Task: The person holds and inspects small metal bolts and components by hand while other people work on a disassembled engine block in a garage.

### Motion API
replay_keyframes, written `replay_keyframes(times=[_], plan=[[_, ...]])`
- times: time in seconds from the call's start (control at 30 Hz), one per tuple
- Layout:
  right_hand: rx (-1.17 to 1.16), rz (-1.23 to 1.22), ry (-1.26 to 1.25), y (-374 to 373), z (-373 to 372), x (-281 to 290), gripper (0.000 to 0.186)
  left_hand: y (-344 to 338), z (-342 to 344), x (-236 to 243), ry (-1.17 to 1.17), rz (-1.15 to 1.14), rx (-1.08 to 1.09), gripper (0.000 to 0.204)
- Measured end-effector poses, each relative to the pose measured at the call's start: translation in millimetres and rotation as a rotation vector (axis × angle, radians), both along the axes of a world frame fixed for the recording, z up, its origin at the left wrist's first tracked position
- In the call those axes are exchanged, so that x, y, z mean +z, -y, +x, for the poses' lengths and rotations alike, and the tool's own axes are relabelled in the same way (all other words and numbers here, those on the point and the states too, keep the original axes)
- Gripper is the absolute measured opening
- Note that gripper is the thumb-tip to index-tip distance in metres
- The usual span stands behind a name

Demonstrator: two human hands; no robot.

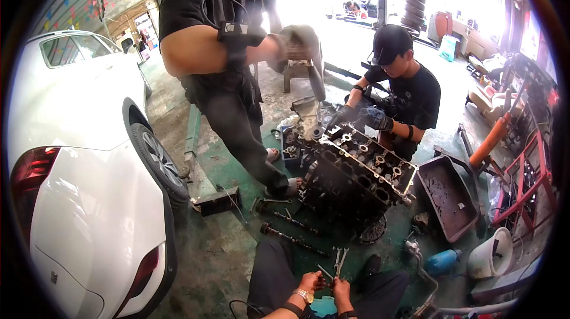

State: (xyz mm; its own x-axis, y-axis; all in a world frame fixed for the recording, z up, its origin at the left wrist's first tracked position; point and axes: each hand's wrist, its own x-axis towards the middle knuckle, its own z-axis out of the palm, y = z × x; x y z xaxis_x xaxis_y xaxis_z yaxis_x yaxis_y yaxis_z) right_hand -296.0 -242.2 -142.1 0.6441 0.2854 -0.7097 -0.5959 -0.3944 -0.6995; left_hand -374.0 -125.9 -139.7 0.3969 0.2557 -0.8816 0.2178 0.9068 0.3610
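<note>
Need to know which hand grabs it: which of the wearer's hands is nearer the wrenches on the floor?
Right. The right hand sits just below the wrenches, nearly touching them. The left hand is beside it, further left, fingers by a small tool.

We have one view, a head-worn fisheye looking down and forward. Our hands [325,286] sit close at lower centre; the engine block [356,176] lies mid-frame.

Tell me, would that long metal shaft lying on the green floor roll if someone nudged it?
Probably a little: the shaft looks round, though its lumps might stop it. It seems solid metal, so likely stiff and heavy. The grimy floor suggests an oily, slippery surface.
</note>
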Motion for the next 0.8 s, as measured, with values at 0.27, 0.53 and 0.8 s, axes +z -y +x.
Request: replay_keyframes(times=[0.27, 0.53, 0.8], plan=[[0.002, 0.030, -0.045, -2, 1, 16, 0.026, 0, -3, -6, 0.040, -0.009, 0.008, 0.021], [0.015, 0.030, -0.065, -4, 2, 22, 0.027, 2, -5, -11, 0.080, -0.014, 0.052, 0.022], [-0.008, 0.010, -0.053, -5, 2, 18, 0.026, 1, -2, -4, 0.026, 0.004, 0.042, 0.020]])
